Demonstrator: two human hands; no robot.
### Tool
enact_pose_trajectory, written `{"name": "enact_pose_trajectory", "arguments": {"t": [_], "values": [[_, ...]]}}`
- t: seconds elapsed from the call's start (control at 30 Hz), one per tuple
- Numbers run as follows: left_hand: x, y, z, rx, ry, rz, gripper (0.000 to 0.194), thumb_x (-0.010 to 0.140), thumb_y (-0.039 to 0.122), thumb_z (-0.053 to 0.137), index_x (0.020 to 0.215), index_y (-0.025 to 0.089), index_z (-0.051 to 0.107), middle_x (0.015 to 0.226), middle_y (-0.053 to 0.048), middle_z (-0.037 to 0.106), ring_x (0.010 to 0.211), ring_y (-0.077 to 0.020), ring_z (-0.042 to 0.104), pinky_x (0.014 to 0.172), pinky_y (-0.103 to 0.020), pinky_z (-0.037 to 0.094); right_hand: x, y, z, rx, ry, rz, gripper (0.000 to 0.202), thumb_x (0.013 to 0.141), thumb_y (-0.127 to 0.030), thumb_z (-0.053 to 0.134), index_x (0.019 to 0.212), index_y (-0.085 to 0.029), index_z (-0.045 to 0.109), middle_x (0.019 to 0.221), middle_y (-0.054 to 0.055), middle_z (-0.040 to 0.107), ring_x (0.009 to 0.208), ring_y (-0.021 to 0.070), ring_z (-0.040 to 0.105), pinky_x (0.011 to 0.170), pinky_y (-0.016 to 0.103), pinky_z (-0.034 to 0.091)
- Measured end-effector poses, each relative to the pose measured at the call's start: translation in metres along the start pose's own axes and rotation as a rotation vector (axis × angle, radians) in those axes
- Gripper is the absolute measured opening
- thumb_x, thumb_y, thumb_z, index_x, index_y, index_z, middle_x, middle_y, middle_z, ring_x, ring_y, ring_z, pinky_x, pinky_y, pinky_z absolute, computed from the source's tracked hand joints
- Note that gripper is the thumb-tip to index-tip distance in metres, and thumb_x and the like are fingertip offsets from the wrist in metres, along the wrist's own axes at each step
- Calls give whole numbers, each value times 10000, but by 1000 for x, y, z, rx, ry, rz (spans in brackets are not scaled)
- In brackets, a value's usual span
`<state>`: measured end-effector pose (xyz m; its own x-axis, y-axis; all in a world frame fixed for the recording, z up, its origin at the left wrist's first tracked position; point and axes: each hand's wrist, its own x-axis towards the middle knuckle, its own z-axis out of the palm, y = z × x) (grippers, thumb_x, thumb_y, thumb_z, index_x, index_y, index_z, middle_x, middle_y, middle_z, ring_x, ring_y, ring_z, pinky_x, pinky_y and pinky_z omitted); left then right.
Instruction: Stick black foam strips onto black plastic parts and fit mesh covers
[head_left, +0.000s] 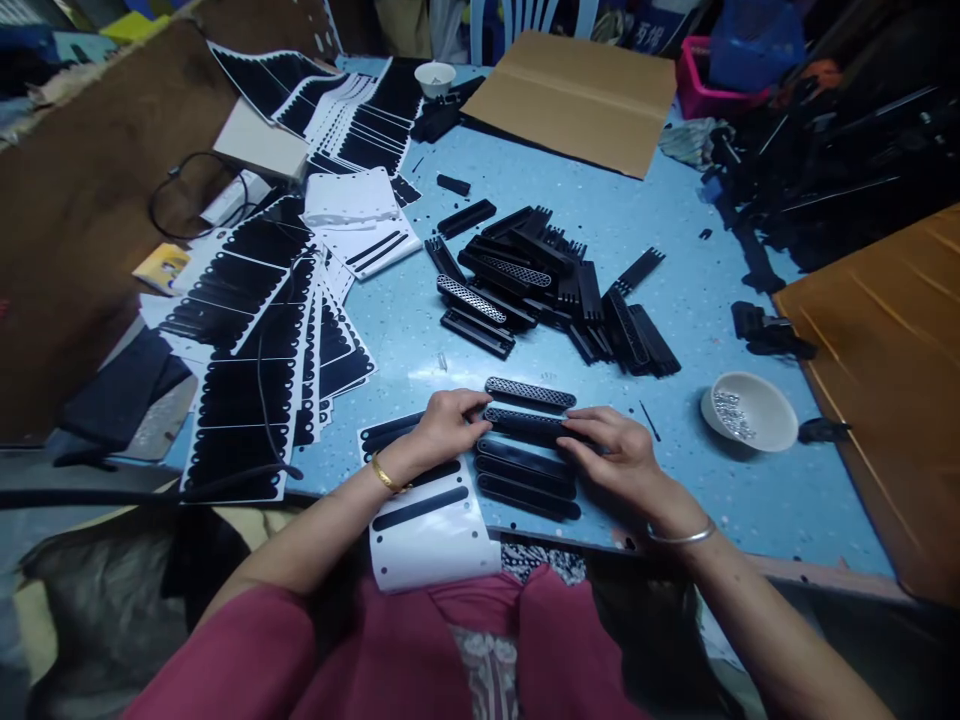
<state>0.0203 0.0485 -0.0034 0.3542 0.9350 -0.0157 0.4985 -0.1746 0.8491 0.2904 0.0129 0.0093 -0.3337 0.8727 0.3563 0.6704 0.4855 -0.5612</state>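
Pinching one perforated black strip (523,426) by its left end with the left hand (450,425) and by its right end with the right hand (619,455), near the front edge of the blue table (750,210). Counting five strips in that row: one beyond, probably three nearer. Farther back, merging into a loose pile of black strips (540,270), overlapping too much to count. Counting two bowls: at right, a white bowl (772,415) holding small silvery pieces (731,415); at the far edge, a smaller bowl (435,88), contents unclear.
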Motion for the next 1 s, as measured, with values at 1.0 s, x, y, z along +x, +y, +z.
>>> {"name": "enact_pose_trajectory", "arguments": {"t": [1.0], "values": [[3, 1, -1, -309, -76, -145, 212, 723, 138, 681, 921, 111, 751, 631, 3, 642, 556, -88, 544, 539, -194, 443, 15, -4, 11, 2, -77, -46, 123, 868, -225, 630, 905, -190, 742, 852, 85, 754, 743, 208, 708, 673, 343, 587]]}}
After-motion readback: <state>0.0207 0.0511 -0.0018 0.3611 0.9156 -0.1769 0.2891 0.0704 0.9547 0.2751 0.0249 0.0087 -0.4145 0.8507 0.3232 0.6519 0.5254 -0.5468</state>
